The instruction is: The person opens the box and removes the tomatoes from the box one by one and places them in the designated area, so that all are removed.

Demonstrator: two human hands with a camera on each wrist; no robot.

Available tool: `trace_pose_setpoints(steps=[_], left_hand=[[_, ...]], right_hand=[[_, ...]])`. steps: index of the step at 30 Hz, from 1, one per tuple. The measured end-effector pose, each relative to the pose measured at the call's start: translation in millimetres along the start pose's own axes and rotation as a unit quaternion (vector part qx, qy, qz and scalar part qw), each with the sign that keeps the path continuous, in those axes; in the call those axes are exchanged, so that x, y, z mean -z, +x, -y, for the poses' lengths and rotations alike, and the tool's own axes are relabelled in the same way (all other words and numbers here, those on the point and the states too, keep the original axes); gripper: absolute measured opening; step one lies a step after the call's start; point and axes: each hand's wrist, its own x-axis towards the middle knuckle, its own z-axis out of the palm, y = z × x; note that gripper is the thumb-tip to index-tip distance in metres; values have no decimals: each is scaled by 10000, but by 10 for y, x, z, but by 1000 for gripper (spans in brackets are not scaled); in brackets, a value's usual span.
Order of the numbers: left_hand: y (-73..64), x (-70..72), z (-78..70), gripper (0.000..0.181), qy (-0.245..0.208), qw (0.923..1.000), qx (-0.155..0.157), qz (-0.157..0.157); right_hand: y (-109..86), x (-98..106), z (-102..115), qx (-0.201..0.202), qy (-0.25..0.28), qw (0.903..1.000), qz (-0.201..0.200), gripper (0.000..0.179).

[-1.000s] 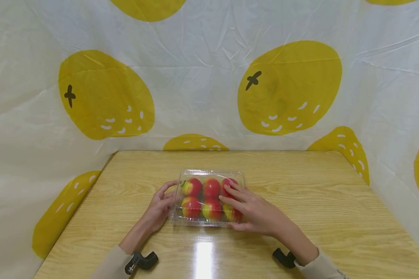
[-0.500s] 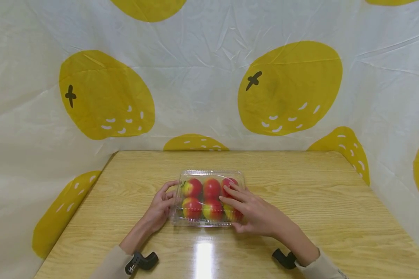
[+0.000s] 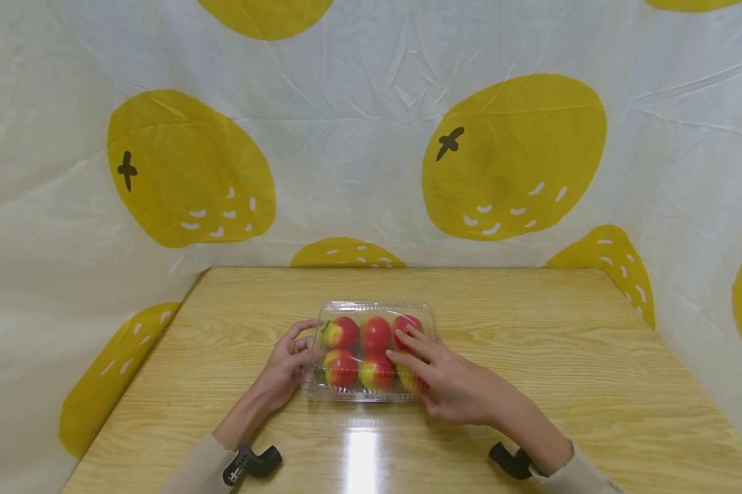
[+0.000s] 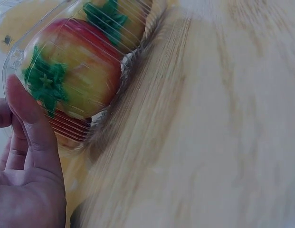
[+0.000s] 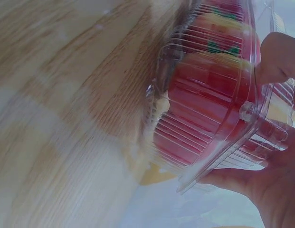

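Note:
A clear plastic clamshell box (image 3: 371, 396) lies on the wooden table, its lid down. Inside are several round red-and-yellow fruits (image 3: 376, 334); green star-shaped leafy tops (image 4: 46, 81) show through the ribbed side in the left wrist view. My left hand (image 3: 282, 369) grips the box's left side, thumb (image 4: 29, 104) at the rim by a corner and the other fingers behind it. My right hand (image 3: 460, 384) holds the right end, with fingers spread over the lid and the thumb low by the near right corner. In the right wrist view, fingers (image 5: 280, 57) meet the rim.
The wood-grain table (image 3: 562, 357) stretches around the box, with a glare spot in front. A white cloth (image 3: 352, 158) printed with yellow fruits hangs behind and along both sides. A black wrist mount (image 3: 254, 463) sits below each hand.
The right thumb has slid from the box's front edge rightward round to its near right corner, and the right wrist has shifted slightly right. The left hand and box have hardly moved.

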Motion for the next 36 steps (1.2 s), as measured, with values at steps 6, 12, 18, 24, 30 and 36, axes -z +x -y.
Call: trace_pose_setpoints(steps=[6, 12, 18, 24, 30, 36], left_hand=[[-5, -14, -9, 61, -23, 10000, -36, 0], [-6, -15, -4, 62, -84, 9995, -157, 251], [-14, -12, -4, 61, -178, 9986, -220, 441], [-22, -12, -27, 64, -122, 9987, -183, 454], [-22, 17, -43, 64, -39, 9989, -243, 394], [-28, 20, -25, 64, -84, 9992, -120, 380]], right_hand=[[1, 44, 37, -106, 190, 9988, 449, 76], [6, 62, 54, -313, 349, 9957, 803, 81], [14, 56, 39, -355, 406, 9952, 816, 82], [12, 100, 21, -341, 600, 9949, 739, 87], [8, 188, 8, -301, 803, 9950, 517, 91], [10, 202, -1, -136, 495, 9979, 393, 89]])
